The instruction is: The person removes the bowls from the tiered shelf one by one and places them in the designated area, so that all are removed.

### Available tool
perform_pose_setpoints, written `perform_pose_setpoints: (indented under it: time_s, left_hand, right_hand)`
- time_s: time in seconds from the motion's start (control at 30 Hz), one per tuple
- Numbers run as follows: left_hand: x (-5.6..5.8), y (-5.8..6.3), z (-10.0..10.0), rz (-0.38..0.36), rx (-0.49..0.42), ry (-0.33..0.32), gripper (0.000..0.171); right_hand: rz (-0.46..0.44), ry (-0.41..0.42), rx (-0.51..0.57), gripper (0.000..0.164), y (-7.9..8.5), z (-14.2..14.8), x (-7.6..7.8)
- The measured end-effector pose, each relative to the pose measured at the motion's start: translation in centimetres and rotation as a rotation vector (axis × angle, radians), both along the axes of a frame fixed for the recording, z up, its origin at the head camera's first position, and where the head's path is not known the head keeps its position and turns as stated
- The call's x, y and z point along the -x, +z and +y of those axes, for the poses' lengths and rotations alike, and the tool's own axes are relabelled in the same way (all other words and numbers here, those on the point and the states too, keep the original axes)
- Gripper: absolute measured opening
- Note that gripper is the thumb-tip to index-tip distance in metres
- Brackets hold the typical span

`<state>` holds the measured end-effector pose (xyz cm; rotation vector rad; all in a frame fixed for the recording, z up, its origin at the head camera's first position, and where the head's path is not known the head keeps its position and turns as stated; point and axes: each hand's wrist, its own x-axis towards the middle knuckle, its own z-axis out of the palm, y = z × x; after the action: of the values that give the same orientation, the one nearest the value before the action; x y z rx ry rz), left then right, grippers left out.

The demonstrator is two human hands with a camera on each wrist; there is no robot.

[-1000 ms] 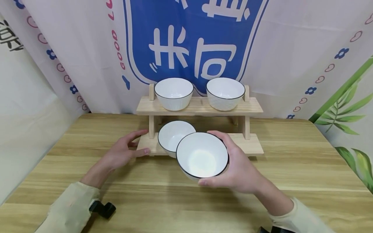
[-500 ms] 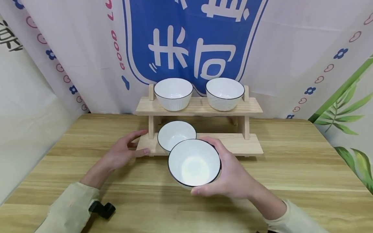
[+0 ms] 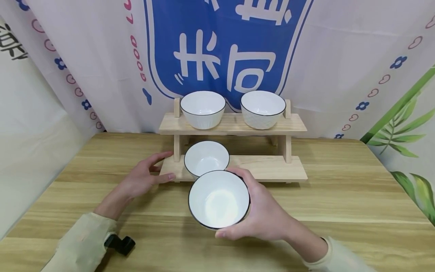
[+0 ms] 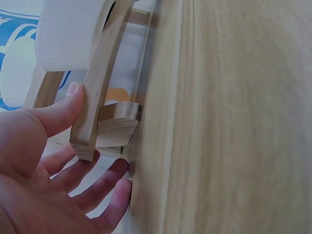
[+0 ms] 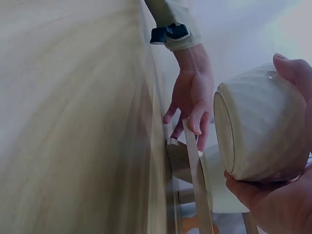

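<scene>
My right hand grips a white bowl by its side, thumb near the front rim and fingers at the back. The bowl has a dark rim and a textured outer wall, held above the table with its mouth tilted toward the head camera. My left hand holds the left end of a two-tier wooden rack; in the left wrist view its thumb lies on the lower board's top and fingers reach under the end. Another such bowl sits on the lower tier's left, partly overlapped by the held one.
Two more dark-rimmed white bowls, a left one and a right one, stand on the upper tier. The rack stands on a wood-grain table before a printed curtain.
My right hand has carried its bowl left and toward the near edge, away from the rack, uncovering more of the lower-tier bowl. The left hand has stayed at the rack's end.
</scene>
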<state>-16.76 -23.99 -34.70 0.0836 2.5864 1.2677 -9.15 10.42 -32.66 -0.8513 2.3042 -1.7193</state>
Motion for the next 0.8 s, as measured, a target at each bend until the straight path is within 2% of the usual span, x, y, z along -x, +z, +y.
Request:
perform_pose_setpoints:
  time_s: [0.37,0.8]
  left_hand:
    - [0.2,0.1,0.1,-0.026,0.007,0.009,0.088]
    - [0.1,0.0,-0.1,-0.019,0.013,0.01,0.088]
  right_hand:
    - [-0.057,0.071,0.024,0.113,-0.8,-1.4,-0.4]
    - [-0.089,0.087,-0.049,0.115,-2.1,-4.0,-0.5]
